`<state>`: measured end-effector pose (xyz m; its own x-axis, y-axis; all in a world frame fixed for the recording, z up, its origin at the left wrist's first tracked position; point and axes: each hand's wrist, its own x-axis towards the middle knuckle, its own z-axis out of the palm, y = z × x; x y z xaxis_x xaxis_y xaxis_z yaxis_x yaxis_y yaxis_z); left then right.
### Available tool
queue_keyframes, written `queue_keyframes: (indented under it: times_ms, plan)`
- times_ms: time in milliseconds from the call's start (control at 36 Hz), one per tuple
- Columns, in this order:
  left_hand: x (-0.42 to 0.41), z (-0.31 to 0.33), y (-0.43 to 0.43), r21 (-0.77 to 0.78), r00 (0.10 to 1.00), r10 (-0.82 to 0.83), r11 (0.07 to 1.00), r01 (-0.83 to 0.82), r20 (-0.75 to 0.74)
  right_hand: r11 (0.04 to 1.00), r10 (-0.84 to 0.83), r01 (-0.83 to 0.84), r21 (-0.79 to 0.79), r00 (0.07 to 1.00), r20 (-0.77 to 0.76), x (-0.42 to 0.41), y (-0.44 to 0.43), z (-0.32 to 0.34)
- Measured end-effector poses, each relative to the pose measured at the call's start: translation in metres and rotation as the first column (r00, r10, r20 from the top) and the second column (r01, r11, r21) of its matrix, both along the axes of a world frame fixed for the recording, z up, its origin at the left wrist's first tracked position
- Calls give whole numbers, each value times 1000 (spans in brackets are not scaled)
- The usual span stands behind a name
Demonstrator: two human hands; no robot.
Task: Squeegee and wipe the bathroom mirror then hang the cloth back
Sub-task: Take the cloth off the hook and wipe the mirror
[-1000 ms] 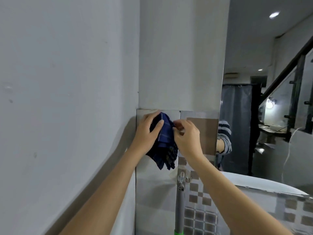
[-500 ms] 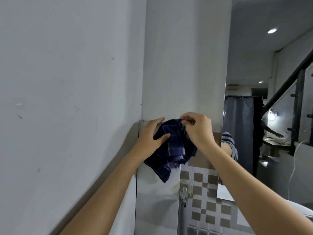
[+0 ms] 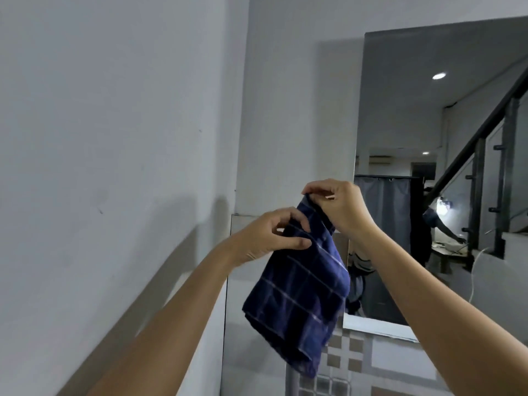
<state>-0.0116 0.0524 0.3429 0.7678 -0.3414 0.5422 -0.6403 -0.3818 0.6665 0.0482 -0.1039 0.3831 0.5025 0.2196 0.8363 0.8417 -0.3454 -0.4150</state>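
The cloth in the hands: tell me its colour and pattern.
Dark navy blue cloth with a thin pale checked grid, seen in the head view.

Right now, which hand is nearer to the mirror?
Right. The right hand pinches the top of the cloth just beside the left edge of the mirror, partly in front of it. The left hand grips the cloth farther left, by the wall.

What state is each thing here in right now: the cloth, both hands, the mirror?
Blue checked cloth: held up in the air, hanging down loosely, not on a hook.
Right hand: pinching the cloth's top corner.
Left hand: fingers gripping the cloth's upper edge, lower than the right.
Mirror: mounted on the wall, reflecting a staircase and curtain.
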Motion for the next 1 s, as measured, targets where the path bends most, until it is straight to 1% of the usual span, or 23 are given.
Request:
queue_keyframes:
  times_ms: [56, 111, 194, 306, 417, 500, 556, 611, 722, 806, 861, 917, 972, 1000]
  plan:
    - [-9, -7, -10, 35, 998, -23, 999, 25, -58, 1000, 4, -4, 17, 999, -37, -5, -9, -16]
    - [-17, -18, -19, 15, 994, -43, 999, 45, -102, 997, 20, -13, 77, 996, -91, -10, -18, -36]
    - [-26, -37, -30, -100, 989, -50, 994, 36, -140, 982, 67, -29, 189, 977, -200, -21, -33, -73]
    - [-35, -62, -38, -227, 990, -32, 974, 0, -135, 961, 148, -61, 269, 937, -317, -49, -47, -121]
    - [-41, -79, -44, -415, 993, -44, 910, -4, -106, 927, 273, -136, 348, 882, -385, -76, -62, -156]
    - [-44, -87, -50, -548, 986, -97, 836, 9, -132, 940, 270, -142, 311, 865, -422, -87, -74, -174]
    - [-45, -91, -55, -586, 981, -122, 810, 13, -148, 945, 265, -136, 297, 851, -454, -92, -80, -179]
    - [-46, -95, -62, -591, 977, -143, 806, 21, -159, 948, 260, -128, 292, 841, -474, -97, -84, -180]
    - [-50, -98, -74, -571, 958, -216, 818, 72, -188, 964, 205, -96, 249, 864, -459, -104, -97, -177]
    - [-54, -94, -77, -464, 922, -281, 876, 133, -266, 961, 185, -69, 269, 881, -436, -107, -115, -170]
    - [-54, -92, -77, -357, 906, -271, 923, 147, -326, 961, 174, -57, 271, 886, -431, -104, -130, -166]
    - [-53, -92, -81, -274, 903, -246, 950, 152, -353, 974, 119, -26, 226, 906, -406, -98, -147, -162]
    - [-49, -95, -89, -248, 911, -215, 960, 131, -352, 983, 70, 3, 182, 918, -391, -93, -162, -157]
    - [-47, -97, -95, -264, 919, -196, 959, 106, -341, 984, 67, 6, 180, 916, -395, -91, -169, -155]
